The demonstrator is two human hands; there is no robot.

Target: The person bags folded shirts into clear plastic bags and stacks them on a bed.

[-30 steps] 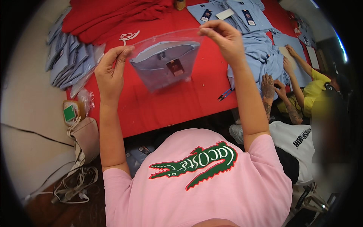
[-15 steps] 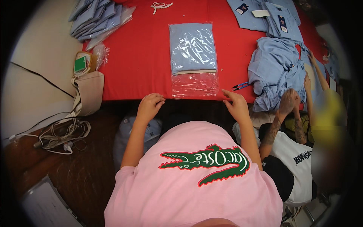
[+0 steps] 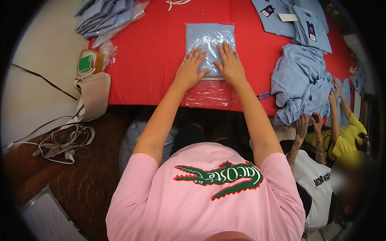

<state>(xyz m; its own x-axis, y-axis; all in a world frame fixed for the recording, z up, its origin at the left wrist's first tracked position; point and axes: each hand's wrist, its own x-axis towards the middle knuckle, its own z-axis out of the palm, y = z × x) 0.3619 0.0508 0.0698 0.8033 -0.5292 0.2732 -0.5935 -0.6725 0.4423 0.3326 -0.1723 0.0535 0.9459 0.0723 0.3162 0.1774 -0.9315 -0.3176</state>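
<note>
A folded light-blue shirt [image 3: 210, 37] lies in a clear plastic bag on the red-covered table [image 3: 148, 52] before me. The bag's see-through end flap [image 3: 213, 94] reaches toward the table's front edge. My left hand [image 3: 191, 69] rests flat on the shirt's left side, fingers spread. On its right side lies my right hand [image 3: 230, 65], also flat with its fingers apart. Both palms touch the plastic, and neither hand grips anything.
Bagged blue shirts [image 3: 105, 18] are piled at the far left. At the right lie tagged shirts [image 3: 309, 28], a loose heap of blue garments [image 3: 297, 82] and blue thread snips [image 3: 264, 96]. A tub with a green item [image 3: 85, 63] stands left. Two people work at the right.
Both my hands have moved forward from the table's front edge onto the bagged shirt. The view has shifted slightly. The tattooed hands at the right have drawn back from the garment heap.
</note>
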